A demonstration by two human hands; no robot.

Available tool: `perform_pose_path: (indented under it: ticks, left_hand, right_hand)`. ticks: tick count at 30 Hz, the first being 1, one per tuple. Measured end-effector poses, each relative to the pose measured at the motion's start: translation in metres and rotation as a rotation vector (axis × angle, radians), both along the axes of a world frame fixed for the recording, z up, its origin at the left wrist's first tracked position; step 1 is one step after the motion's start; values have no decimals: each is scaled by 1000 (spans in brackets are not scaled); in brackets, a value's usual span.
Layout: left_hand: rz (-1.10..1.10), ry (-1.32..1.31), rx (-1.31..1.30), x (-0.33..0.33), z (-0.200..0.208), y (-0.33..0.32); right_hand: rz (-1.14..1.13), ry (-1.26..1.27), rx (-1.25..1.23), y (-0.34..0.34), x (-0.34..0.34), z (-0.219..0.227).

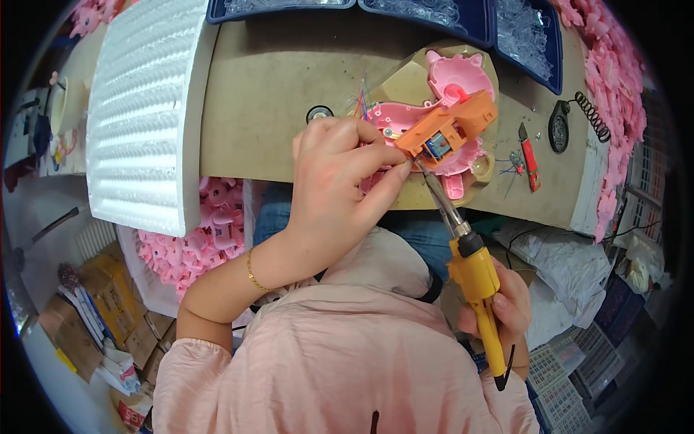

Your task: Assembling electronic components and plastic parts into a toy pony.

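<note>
My right hand (510,300) is closed around the yellow handle of a soldering iron (477,275). The iron's metal tip reaches up to the lower edge of an orange plastic housing (473,114), which has a small blue part set inside it. My left hand (336,173) pinches thumb and forefinger together at the housing's left end, right by the tip; whatever lies between those fingertips is too small to make out. Beneath the housing sit pink toy shell halves (463,76) on a tan tray (396,81). Thin coloured wires (363,98) stick up behind my left fingers.
Right of the tray lie a red utility knife (530,159), wire scraps (515,163) and a black coiled cord (593,119). Blue bins (557,43) of clear parts line the back. White foam (144,108) stands left, above a box of pink parts (217,231). Pink pieces (614,94) heap at right.
</note>
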State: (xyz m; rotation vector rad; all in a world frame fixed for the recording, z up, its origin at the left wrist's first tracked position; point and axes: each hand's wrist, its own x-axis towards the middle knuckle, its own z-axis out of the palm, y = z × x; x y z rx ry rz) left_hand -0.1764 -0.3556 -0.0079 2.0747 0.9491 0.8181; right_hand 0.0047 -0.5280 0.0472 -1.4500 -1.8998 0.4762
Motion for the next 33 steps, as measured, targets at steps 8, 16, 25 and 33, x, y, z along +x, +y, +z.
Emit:
perform_pose_path:
  ticks: [8,16,25,33]
  left_hand:
    - [32,-37,-20,2,-1,-1]
    - [39,-16,-25,3,-1,-1]
    - [39,-6,-13,3,-1,-1]
    - [21,-1,-25,4,2,1]
  right_hand:
    - [-43,142,-71,3,-3,-7]
    - [-9,219,-739,9,3,14]
    - [5,3,111,10,-5,-6]
    - [58,-74,20,14,-2,2]
